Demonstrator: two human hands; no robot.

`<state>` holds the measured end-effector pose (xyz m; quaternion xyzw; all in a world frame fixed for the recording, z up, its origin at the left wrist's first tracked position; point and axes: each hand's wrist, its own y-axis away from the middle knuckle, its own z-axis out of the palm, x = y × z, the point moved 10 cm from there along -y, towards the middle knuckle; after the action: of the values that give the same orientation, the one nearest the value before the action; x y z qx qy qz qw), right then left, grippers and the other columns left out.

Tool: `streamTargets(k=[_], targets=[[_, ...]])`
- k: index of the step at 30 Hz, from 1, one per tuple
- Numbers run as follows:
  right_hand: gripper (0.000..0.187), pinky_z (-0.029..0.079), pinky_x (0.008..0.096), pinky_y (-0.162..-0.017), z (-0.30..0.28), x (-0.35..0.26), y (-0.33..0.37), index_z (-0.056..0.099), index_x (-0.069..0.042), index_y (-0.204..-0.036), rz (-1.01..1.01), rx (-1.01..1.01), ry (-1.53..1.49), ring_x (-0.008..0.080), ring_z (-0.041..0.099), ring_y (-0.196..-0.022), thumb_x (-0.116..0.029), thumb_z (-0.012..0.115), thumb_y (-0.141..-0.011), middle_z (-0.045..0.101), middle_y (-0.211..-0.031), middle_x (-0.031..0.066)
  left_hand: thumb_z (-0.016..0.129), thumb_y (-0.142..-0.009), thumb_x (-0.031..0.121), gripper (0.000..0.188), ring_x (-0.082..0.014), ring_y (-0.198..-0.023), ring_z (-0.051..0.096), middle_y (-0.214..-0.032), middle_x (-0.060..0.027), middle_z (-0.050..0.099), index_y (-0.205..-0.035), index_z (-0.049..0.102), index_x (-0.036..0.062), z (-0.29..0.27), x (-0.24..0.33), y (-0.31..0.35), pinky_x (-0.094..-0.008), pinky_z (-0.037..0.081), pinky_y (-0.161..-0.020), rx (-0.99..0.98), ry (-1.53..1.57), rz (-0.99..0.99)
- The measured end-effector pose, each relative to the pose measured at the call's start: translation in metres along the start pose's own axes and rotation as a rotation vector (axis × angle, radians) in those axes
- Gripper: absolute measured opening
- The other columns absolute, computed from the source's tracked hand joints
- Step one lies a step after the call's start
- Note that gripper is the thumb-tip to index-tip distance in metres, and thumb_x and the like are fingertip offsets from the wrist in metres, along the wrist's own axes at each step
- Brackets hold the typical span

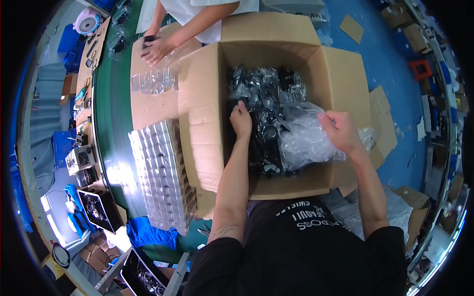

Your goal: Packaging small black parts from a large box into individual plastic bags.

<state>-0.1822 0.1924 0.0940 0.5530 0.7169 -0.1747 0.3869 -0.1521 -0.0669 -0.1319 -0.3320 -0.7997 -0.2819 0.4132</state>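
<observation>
A large open cardboard box (276,190) stands in front of me, holding several black parts (269,133) wrapped in clear plastic. Inside its left part is my left hand (241,122), fingers curled against the dark wrapped items; what they grip, if anything, is hidden. At the box's right side my right hand (340,130) is closed on a crumpled clear plastic bag (306,143). The bag spreads over the right portion of the contents and reaches the right wall. No black part is distinguishable inside the bag.
Across the box a co-worker's hands (157,49) handle a small black item over cardboard. A stack of grey moulded trays (160,172) leans left of the box, on a green work surface (113,113). Cardboard pieces (382,118) and plastic sheeting (395,209) lie at right.
</observation>
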Motion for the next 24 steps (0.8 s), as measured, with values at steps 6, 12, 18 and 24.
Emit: streamTargets(k=[6, 12, 18, 24], targets=[[0.012, 0.041, 0.0267, -0.070, -0.008, 0.037, 0.047, 0.044, -0.005, -0.060, -0.049, 0.069, -0.183, 0.0185, 0.050, -0.076, 0.003, 0.052, -0.065, 0.057, -0.089, 0.0088, 0.050, -0.088, 0.034, 0.036, -0.0337, -0.076, 0.058, -0.082, -0.0157, 0.064, -0.086, 0.061, -0.0007, 0.069, 0.024, -0.002, -0.0398, 0.046, -0.069, -0.289, -0.364, 0.340], [0.013, 0.042, 0.0269, -0.083, -0.004, 0.058, 0.099, 0.053, -0.002, -0.065, 0.095, 0.223, -0.422, 0.0254, 0.055, -0.104, 0.008, 0.047, -0.060, 0.059, -0.111, 0.0146, 0.060, -0.080, 0.034, 0.040, -0.0337, -0.091, 0.057, -0.096, -0.0158, 0.063, -0.103, 0.060, 0.0008, 0.168, 0.009, -0.031, -0.0386, 0.046, -0.081, -0.510, -0.590, 0.174], [0.010, 0.043, 0.0242, -0.064, 0.023, 0.075, 0.112, 0.061, -0.002, -0.071, 0.207, -0.172, -0.445, 0.0177, 0.054, -0.066, 0.001, 0.053, -0.068, 0.062, -0.074, 0.0053, 0.071, -0.071, 0.036, 0.057, -0.0316, -0.095, 0.056, -0.104, -0.0197, 0.059, -0.115, 0.056, 0.0013, 0.181, -0.045, -0.055, -0.0351, 0.044, -0.086, -0.221, 0.180, -0.383], [0.018, 0.040, 0.0223, -0.058, 0.022, 0.079, 0.086, 0.062, -0.002, -0.089, 0.270, -0.130, -0.320, 0.0108, 0.047, -0.060, -0.008, 0.061, -0.073, 0.059, -0.072, 0.0015, 0.068, -0.078, 0.031, 0.050, -0.0244, -0.095, 0.055, -0.109, -0.0188, 0.056, -0.116, 0.056, 0.0003, 0.100, 0.028, -0.039, -0.0307, 0.043, -0.085, -0.140, 0.357, 0.158]])
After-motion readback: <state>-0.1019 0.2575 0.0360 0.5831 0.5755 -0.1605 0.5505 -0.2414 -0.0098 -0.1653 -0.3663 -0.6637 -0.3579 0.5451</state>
